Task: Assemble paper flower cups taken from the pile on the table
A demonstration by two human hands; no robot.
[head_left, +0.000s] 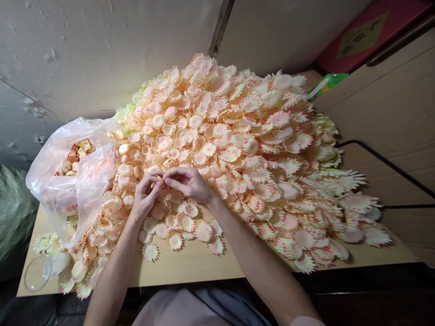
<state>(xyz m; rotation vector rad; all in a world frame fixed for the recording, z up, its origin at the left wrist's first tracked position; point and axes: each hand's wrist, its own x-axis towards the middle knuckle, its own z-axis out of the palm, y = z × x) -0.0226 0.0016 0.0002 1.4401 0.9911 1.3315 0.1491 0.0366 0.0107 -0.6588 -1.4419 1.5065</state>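
Note:
A large heap of pale yellow and pink flower-shaped pieces [238,131] with red-tipped edges covers most of the wooden table [190,267]. Over its lower left part, my left hand [146,192] and my right hand [186,183] meet at the fingertips. Between them is a small yellowish flower piece [157,180], pinched by the fingers of both hands and partly hidden by them. Left of my hands, an open translucent plastic bag [91,176] contains small closed red-and-cream pieces [79,156].
A clear round container [38,272] sits at the table's front left corner. Cardboard [380,113] stands along the right side, near a green packet [328,84] and a red box [370,34]. A green sack [15,222] is at the far left, and a wall rises behind.

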